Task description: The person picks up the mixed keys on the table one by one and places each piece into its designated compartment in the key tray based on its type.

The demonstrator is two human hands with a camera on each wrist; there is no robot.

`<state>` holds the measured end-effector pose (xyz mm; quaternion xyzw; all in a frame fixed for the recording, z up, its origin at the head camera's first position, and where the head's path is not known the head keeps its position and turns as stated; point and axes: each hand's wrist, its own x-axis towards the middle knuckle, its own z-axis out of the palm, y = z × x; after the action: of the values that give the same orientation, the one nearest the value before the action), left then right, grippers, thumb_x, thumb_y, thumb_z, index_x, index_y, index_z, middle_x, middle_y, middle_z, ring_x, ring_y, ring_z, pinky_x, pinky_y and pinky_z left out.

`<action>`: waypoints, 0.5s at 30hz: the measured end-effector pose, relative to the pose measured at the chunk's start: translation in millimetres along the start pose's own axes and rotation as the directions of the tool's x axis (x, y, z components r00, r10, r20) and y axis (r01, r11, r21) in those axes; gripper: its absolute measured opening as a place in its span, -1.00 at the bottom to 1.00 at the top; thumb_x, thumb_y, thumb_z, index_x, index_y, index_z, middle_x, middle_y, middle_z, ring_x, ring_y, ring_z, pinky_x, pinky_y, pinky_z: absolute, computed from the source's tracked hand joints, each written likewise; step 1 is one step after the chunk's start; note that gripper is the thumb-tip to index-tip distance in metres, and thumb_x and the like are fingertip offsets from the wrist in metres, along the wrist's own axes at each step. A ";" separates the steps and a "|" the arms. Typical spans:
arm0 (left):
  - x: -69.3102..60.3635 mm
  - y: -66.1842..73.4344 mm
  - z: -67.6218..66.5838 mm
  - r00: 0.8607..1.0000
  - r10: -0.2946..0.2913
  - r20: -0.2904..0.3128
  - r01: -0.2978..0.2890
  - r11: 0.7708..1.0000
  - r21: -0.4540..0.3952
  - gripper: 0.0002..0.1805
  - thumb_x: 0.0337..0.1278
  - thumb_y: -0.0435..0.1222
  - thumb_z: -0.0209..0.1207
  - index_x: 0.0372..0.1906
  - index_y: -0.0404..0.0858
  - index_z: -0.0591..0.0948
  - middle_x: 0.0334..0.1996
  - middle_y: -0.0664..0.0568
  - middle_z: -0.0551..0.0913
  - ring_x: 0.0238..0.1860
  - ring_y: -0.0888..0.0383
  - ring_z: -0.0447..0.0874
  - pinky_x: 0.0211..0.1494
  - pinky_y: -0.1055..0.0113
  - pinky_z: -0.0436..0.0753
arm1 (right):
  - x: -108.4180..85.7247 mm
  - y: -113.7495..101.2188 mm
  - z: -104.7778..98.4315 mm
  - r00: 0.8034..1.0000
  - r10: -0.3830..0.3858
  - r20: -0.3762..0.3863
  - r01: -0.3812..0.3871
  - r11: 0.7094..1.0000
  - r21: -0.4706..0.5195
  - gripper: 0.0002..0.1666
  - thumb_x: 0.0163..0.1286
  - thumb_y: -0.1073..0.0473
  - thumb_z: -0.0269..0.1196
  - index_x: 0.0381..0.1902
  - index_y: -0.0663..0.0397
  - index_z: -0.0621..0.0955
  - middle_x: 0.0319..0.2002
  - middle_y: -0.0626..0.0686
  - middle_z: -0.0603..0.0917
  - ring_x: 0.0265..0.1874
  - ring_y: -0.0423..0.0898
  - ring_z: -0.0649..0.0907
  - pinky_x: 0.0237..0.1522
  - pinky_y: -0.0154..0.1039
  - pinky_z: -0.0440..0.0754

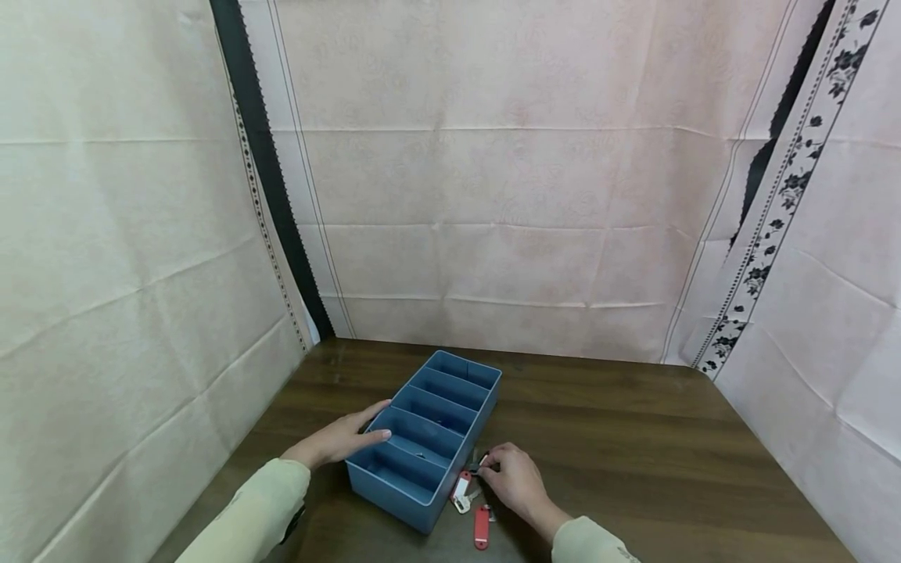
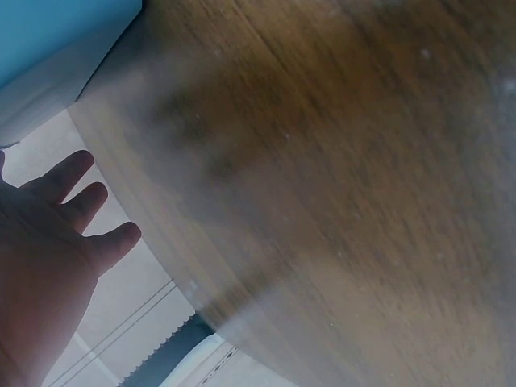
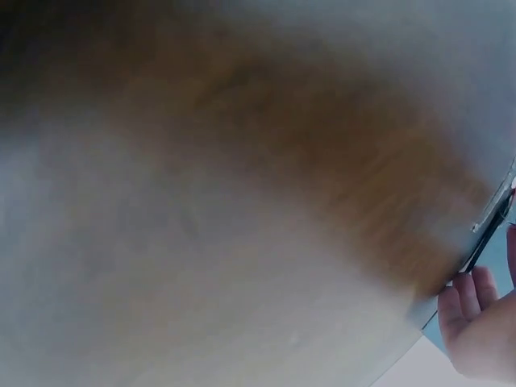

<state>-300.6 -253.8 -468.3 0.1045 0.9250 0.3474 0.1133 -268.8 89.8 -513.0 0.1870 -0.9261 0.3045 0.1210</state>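
A blue box divided into several compartments stands at an angle on the table. My left hand holds its left rim, thumb over the edge and the other fingers along the outside; in the left wrist view three of those fingers stand spread beside the box. Close to the box's right side, my right hand pinches a small dark-and-silver key, partly hidden by the fingers. Below it lie a key with a red-and-white tag and another red tag with its key partly covered.
The brown wooden table extends to the right and behind the box. Pale cloth hangs at the back and on both sides. Tiny dark items sit in a couple of compartments, too small to tell.
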 end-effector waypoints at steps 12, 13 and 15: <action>0.5 -1.2 0.6 1.000 0.002 -0.004 -0.002 1.000 0.008 -0.22 0.33 0.21 0.07 0.56 0.16 0.13 0.50 -0.10 0.21 0.47 -0.29 0.13 0.31 -0.45 0.14 | 1.2 6.3 -6.2 1.000 -0.013 0.010 0.013 1.000 -0.012 -0.89 0.17 0.20 0.41 -0.53 -0.04 0.72 -0.18 0.10 0.68 -0.19 0.09 0.67 -0.16 0.04 0.62; 0.3 -0.8 0.6 1.000 0.000 -0.003 0.000 1.000 0.006 -0.22 0.33 0.21 0.07 0.56 0.16 0.13 0.50 -0.10 0.21 0.46 -0.29 0.13 0.31 -0.45 0.14 | 1.3 7.0 -6.9 1.000 -0.014 0.006 0.014 1.000 -0.009 -0.89 0.17 0.21 0.41 -0.53 -0.03 0.72 -0.17 0.11 0.68 -0.18 0.10 0.67 -0.14 0.05 0.62; -0.2 0.0 0.5 1.000 -0.003 -0.002 0.003 1.000 0.002 -0.22 0.33 0.21 0.07 0.56 0.16 0.13 0.50 -0.10 0.21 0.46 -0.29 0.13 0.30 -0.46 0.14 | 1.2 7.9 -8.6 1.000 -0.015 -0.009 0.015 1.000 -0.004 -0.89 0.17 0.21 0.40 -0.54 -0.03 0.71 -0.17 0.11 0.68 -0.17 0.10 0.68 -0.13 0.05 0.62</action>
<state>-300.3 -253.5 -468.6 0.1026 0.9256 0.3465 0.1127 -272.3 100.6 -510.0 0.1924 -0.9247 0.3027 0.1277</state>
